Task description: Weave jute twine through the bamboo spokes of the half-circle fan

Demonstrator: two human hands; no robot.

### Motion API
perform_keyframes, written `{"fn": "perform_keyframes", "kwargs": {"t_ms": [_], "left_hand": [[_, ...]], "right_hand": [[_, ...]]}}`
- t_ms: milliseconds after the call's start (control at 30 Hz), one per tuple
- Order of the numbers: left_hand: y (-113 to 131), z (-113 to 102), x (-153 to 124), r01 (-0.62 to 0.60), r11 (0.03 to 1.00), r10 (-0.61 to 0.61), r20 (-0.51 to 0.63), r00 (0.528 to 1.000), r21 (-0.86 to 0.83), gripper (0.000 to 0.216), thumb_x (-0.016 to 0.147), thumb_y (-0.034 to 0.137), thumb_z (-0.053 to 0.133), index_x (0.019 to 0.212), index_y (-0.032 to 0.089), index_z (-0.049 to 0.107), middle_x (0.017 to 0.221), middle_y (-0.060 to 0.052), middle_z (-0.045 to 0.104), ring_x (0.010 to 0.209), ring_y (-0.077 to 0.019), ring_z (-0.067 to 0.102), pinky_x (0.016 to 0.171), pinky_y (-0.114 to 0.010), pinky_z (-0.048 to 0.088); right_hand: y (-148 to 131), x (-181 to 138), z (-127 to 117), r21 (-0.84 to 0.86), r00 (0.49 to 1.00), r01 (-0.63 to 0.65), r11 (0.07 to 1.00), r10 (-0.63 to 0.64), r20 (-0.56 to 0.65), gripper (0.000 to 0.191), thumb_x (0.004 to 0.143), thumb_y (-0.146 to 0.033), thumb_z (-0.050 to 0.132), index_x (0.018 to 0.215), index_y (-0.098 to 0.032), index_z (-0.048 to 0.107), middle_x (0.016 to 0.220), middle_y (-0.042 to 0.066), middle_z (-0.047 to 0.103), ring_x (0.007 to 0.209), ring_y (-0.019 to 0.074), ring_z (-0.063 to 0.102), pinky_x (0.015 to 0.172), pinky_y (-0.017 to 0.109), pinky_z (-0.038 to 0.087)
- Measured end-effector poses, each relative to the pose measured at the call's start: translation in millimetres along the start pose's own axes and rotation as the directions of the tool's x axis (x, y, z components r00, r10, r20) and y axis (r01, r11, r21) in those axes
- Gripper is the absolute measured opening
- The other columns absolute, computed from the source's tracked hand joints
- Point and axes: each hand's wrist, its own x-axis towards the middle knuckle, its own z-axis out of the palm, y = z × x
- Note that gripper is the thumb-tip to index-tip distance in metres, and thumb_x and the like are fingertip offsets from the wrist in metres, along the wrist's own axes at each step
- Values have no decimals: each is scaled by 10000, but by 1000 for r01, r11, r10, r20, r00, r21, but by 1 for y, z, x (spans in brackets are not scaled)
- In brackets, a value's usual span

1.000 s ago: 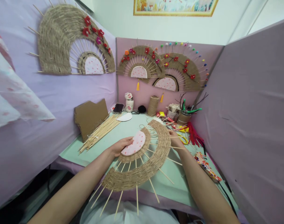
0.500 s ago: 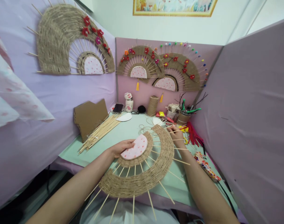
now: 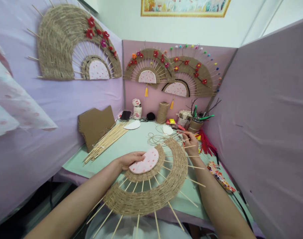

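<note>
A half-round woven fan (image 3: 175, 179) of tan twine on thin sticks is tilted over the table edge and my lap. My left hand (image 3: 130, 160) is closed on its white, pink-dotted centre panel (image 3: 148, 161), thumb on top. Beyond the fan's upper right end, my right hand (image 3: 190, 143) is closed, fingertips pinched beside a thin dark metal tool (image 3: 178, 130). Whether the fingers grip that tool is too small to tell. Loose twine (image 3: 155, 137) curls on the table near the fan's upper end.
Bundled sticks (image 3: 105, 142) and brown cardboard (image 3: 95, 124) lie left. Along the back stand a twine spool (image 3: 162, 113) and a tool pot (image 3: 195, 125). Red pipe cleaners (image 3: 206, 144) and a flower-patterned glue gun (image 3: 219, 177) lie right. Purple partitions (image 3: 271, 116) enclose the table.
My right hand has moved slightly right and away from the fan's upper end. The fan has tilted and shifted down a little, still in my left hand.
</note>
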Motion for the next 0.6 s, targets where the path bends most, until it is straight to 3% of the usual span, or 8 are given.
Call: {"fn": "perform_keyframes", "kwargs": {"t_ms": [600], "left_hand": [[-1,2,0,41,999,-43,82,996,33,578,678,279,743,1207,118,575,1092,-142,652,741,-151,646,621,-223,502]], "right_hand": [[4,3,2,28,1000,-17,999,18,-4,274,770,-417,495,808,-177,622,736,41,605,684,177,513,640,287,407]]}}
